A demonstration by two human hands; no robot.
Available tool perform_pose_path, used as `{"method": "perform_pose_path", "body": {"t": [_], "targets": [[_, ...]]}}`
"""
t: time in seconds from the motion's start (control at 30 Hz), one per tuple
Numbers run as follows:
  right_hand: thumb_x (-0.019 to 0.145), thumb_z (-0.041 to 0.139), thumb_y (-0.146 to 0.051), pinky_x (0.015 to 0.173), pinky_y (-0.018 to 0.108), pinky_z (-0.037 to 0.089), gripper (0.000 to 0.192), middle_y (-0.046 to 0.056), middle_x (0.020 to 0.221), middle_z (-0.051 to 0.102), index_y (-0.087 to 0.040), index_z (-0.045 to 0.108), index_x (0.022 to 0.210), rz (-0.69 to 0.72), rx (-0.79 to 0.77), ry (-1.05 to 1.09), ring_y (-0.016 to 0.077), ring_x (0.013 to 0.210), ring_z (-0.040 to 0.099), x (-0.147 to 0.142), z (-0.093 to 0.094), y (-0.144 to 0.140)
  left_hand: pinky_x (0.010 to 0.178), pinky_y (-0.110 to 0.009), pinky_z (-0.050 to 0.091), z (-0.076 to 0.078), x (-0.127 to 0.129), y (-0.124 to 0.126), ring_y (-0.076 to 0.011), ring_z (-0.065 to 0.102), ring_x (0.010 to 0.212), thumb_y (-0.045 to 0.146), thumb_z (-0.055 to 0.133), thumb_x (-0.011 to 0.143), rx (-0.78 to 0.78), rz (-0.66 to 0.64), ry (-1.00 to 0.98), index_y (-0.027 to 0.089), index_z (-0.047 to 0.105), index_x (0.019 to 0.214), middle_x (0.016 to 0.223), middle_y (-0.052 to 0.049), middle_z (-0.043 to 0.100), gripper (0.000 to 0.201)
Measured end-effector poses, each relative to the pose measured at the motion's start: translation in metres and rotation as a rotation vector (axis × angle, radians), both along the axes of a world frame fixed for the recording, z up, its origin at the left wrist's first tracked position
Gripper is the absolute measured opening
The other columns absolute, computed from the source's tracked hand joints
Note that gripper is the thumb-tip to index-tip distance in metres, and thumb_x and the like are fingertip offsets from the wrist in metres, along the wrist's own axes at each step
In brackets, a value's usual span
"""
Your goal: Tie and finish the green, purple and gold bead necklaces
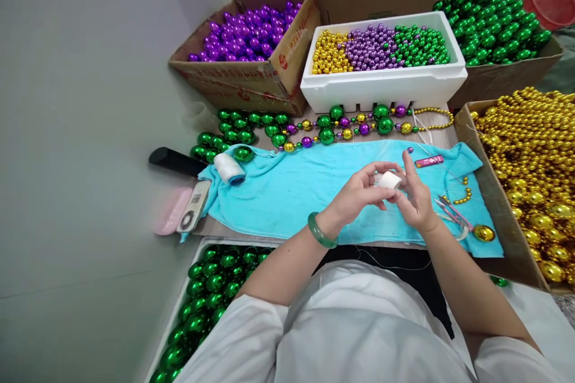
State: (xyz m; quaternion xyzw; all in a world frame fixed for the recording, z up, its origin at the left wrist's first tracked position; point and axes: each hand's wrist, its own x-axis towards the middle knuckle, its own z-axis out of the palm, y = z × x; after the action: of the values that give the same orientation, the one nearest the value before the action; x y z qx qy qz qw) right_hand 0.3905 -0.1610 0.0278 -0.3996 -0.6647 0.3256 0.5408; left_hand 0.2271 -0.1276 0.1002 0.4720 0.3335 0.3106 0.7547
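My left hand point(362, 191), with a green bangle point(321, 231) at the wrist, grips a small white roll point(389, 181) between thumb and fingers above a turquoise towel point(287, 191). Close by is my right hand point(415, 197), its index finger stretched upward and its thumb tip beside the roll; whether it touches is unclear. Right of that hand lie pink-handled scissors point(456, 215), a small pink packet point(429, 161), a few gold beads point(467, 194) and one large gold bead point(484, 233). A white thread spool point(229, 169) rests at the towel's left end.
Behind the towel lies a beaded garland point(326, 135). A white foam box point(384, 81) of small beads stands farther back, beside a carton point(287, 66) of purple balls. Gold beads fill a box point(498, 191) at right. Green balls point(215, 281) sit in a tray below left.
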Motion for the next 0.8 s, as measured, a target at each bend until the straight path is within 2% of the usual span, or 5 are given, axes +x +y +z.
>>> {"method": "perform_pose_path", "body": {"t": [0.13,0.23,0.4,0.53,0.8], "targets": [[0.088,0.052,-0.026,0.103,0.05,0.047,0.074,0.005,0.126,0.064,-0.028,0.018,0.154,0.021,-0.152,0.126,0.0265,0.122,0.057,-0.002,-0.004,0.001,0.048,-0.02,0.039,-0.005,0.005,0.001,-0.0098,0.058,0.057,0.044,0.073,0.072,0.155,0.114,0.27,0.017,0.06,0.101,0.073,0.0,0.064,0.041],[0.084,0.054,-0.021,0.088,0.044,0.056,0.079,0.005,0.114,0.069,-0.026,0.018,0.154,-0.003,-0.235,0.157,0.022,0.097,0.067,-0.008,-0.009,0.002,0.053,-0.022,0.038,-0.011,0.011,0.002,-0.0087,0.05,0.054,0.052,0.069,0.074,0.415,0.292,0.576,0.018,0.059,0.08,0.06,0.004,0.055,0.036],[0.087,0.05,-0.021,0.084,0.04,0.058,0.086,0.006,0.121,0.066,-0.03,-0.003,0.155,0.033,-0.26,0.3,0.0181,0.097,0.067,-0.018,-0.011,0.002,0.069,-0.027,0.046,-0.021,0.013,0.011,-0.0135,0.055,0.079,0.047,0.066,0.08,0.69,0.416,0.641,0.019,0.06,0.097,0.092,-0.004,0.061,0.033],[0.088,0.053,-0.028,0.085,0.038,0.058,0.091,0.007,0.144,0.05,-0.035,-0.012,0.152,0.021,-0.305,0.363,0.0195,0.12,0.057,-0.019,-0.008,0.001,0.064,-0.025,0.051,-0.032,0.011,0.014,-0.0113,0.057,0.078,0.047,0.065,0.081,0.485,0.301,0.414,0.024,0.053,0.121,0.111,-0.006,0.056,0.048],[0.089,0.052,-0.029,0.084,0.037,0.059,0.091,0.005,0.155,0.033,-0.038,-0.013,0.152,0.014,-0.309,0.248,0.0216,0.123,0.056,-0.018,-0.002,-0.001,0.062,-0.02,0.052,-0.041,0.008,0.013,-0.0078,0.057,0.071,0.024,0.075,0.07,0.16,0.145,0.118,0.021,0.055,0.117,0.097,-0.003,0.059,0.051]]}}
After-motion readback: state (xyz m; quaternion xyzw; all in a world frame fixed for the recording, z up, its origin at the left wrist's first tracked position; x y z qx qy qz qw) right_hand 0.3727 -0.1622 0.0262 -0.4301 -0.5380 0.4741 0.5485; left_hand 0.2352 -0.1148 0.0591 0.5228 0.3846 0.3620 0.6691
